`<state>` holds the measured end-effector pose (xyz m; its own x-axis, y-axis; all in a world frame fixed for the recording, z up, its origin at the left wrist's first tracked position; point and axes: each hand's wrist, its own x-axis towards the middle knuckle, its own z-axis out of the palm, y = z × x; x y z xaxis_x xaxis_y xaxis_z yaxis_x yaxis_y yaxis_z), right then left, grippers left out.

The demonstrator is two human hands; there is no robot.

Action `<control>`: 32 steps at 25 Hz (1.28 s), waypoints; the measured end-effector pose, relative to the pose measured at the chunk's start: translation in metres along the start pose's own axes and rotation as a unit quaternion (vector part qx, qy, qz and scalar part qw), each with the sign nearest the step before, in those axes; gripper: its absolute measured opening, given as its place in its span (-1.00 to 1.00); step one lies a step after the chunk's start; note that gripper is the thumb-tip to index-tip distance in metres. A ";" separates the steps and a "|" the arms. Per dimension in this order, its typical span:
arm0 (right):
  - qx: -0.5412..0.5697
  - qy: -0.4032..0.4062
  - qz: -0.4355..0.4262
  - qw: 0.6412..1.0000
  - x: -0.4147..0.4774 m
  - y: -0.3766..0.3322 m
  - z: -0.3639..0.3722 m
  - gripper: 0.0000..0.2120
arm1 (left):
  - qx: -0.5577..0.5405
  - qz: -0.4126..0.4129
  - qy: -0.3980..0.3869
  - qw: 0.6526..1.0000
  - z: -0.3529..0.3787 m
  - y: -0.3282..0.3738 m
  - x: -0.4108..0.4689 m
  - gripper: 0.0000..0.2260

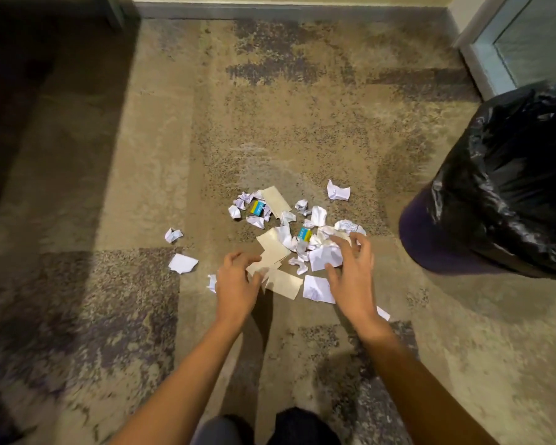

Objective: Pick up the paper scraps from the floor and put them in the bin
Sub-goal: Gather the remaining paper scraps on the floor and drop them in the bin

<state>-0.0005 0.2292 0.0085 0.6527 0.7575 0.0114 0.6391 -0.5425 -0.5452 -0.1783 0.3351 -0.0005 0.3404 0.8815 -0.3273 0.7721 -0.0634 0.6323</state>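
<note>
Several white crumpled paper scraps (315, 220) and beige card pieces (272, 245) lie scattered on the carpet in the middle of the view, with two small blue-and-yellow bits (257, 207) among them. My left hand (236, 284) curls its fingers on the beige card pieces at the near edge of the pile. My right hand (350, 268) closes around a white crumpled scrap (325, 256). The bin (430, 232), lined with a black bag, stands at the right, its mouth open.
Loose scraps lie apart at the left (182, 263) and far right of the pile (337, 191). A wall skirting (270, 9) runs along the back. A glass door frame (482, 59) is behind the bin. My knees (264, 428) show at the bottom.
</note>
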 end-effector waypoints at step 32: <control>0.068 0.107 0.038 0.991 -0.014 -0.002 -0.015 -0.67 | -0.048 0.103 0.118 0.986 -0.018 0.017 -0.042 -0.74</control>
<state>-0.0043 0.2143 0.0219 0.7772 0.6145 0.1356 0.5341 -0.5301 -0.6586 -0.1889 0.3052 0.0364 0.3418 0.9396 -0.0185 0.6408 -0.2186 0.7359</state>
